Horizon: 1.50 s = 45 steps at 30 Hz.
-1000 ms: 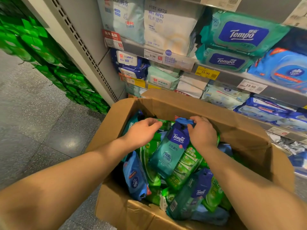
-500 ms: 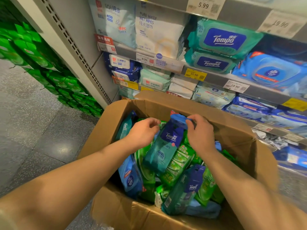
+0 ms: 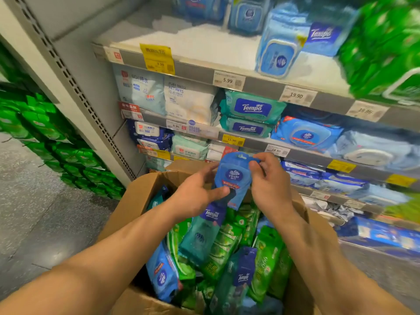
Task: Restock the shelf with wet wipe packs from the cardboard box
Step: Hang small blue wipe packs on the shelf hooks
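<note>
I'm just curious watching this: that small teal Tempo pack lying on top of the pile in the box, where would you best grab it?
Probably by its dark blue top end, coming from above. The teal Tempo pack lies slanted on the pile in the cardboard box, with that flat end raised and free, just below the blue Vinda pack held by the left hand and right hand. Its lower end is wedged among green packs.

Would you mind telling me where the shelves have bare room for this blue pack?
The top shelf is bare from its left end to the upright blue pack, in front of the packs at the back. The shelves below are crowded. Both the left hand and right hand hold the small blue pack.
</note>
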Motion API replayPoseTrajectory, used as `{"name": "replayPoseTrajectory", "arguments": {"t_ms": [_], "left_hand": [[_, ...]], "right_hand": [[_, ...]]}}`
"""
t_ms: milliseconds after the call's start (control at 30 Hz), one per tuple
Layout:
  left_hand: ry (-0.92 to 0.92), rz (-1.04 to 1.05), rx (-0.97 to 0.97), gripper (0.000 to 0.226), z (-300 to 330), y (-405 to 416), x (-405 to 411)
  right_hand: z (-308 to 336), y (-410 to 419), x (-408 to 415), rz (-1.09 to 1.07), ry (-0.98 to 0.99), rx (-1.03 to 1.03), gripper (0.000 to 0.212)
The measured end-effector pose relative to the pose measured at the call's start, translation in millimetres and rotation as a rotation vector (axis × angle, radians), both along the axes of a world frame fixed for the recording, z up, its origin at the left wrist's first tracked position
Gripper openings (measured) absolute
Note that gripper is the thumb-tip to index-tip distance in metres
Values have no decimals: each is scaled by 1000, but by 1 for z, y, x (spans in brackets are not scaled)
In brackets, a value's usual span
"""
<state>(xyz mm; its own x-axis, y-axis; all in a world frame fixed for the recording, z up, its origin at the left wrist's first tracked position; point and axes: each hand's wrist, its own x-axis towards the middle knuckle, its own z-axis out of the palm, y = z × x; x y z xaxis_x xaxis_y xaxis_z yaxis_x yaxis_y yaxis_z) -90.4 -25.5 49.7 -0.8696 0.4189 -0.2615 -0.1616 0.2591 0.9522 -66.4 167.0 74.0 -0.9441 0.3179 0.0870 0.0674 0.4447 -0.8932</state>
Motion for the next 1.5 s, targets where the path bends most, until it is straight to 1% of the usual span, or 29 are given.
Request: {"name": "replayPoseTrajectory", "arguments": {"t_ms": [133,233,300,367,433,500,567,633,667,733,767,800,867,967,1033,1167,1233,1367,1500], "left_hand": [[-36,-33,43,61,19,2,8],[-44,-42,78,38,29,4,12],[-88,-32,137,31,32,6,16],[-110,-15,180,31,40,9,21],[-139,-4,225,34,45,11,24],[-146,1,250,33,52,14,23],[-141,-1,271,30,59,15,21],[-140,2,309,35,67,17,16],[-136,1,330,38,72,17,15],[-127,-17,357,43,80,18,11],[-113,-26,361,41,83,19,9],[-94,-30,360,36,86,20,8],[-64,-18,360,26,93,22,6],[-18,22,380,25,104,25,3],[0,37,390,29,112,26,0],[38,51,406,46,125,26,-3],[65,48,384,49,131,26,-3],[95,-29,346,38,143,22,-6],[90,-106,338,45,159,16,-7]], "right_hand": [[30,3,4,-26,67,-62,14],[51,7,7,-39,81,-99,12],[62,9,8,-38,73,-149,10],[72,10,8,-40,49,-210,9],[80,11,8,-42,21,-227,9],[84,13,7,-49,2,-193,18],[90,15,9,-31,-15,-121,31],[97,15,12,3,-39,-84,40],[101,15,14,19,-41,-81,39],[109,14,18,74,-44,-119,27],[111,13,20,109,-63,-149,19],[112,13,22,134,-93,-164,16],[115,14,27,168,-137,-140,22],[116,13,31,239,-178,-167,23],[117,13,33,260,-179,-194,22],[118,14,33,322,-208,-211,29],[122,13,33,329,-179,-226,25],[127,11,31,299,-98,-197,18],[132,9,23,250,-62,-244,17]]}}
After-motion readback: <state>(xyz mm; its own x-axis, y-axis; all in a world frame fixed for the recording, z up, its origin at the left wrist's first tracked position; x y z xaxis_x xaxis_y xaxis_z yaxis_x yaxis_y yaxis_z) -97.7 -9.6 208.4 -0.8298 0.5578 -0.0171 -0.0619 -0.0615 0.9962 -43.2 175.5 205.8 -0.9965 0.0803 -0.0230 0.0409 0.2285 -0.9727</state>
